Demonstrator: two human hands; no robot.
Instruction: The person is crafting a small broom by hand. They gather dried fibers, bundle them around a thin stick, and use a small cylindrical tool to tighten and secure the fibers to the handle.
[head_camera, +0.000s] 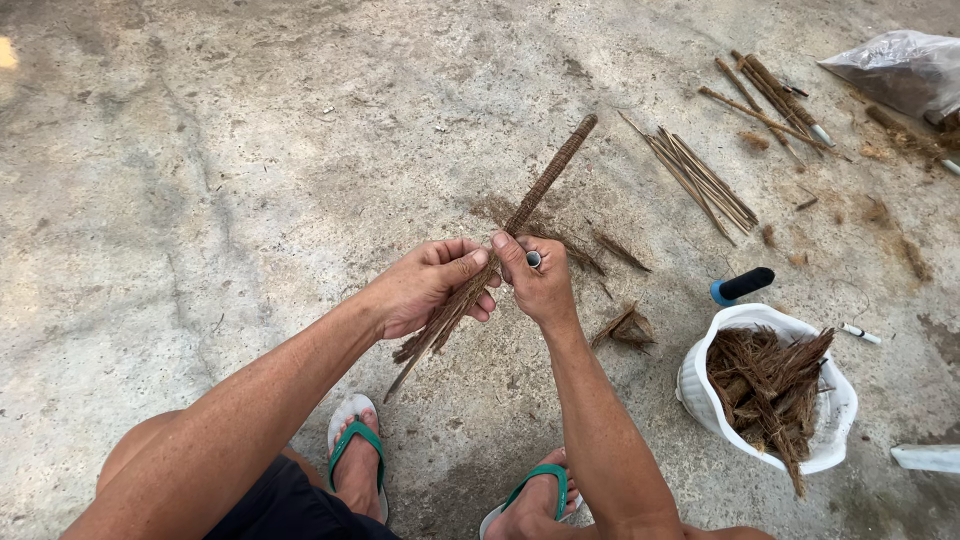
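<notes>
A long brown fibre-wrapped stick (548, 180) points up and to the right from between my hands. My left hand (428, 285) grips its lower part, where loose brown fibres (425, 340) splay out below my fingers. My right hand (538, 278) pinches the stick just above and also holds a small grey spool-like object (534, 259). Both hands touch the stick over the concrete floor (200, 180).
A white bag (700, 395) full of brown fibre stands at the right. A blue-black handled tool (741, 285) lies beside it. Thin sticks (700, 180) and wrapped sticks (770, 100) lie at the upper right near a plastic bag (900, 65). Fibre scraps (625, 325) and my sandalled feet (357, 455) are nearby.
</notes>
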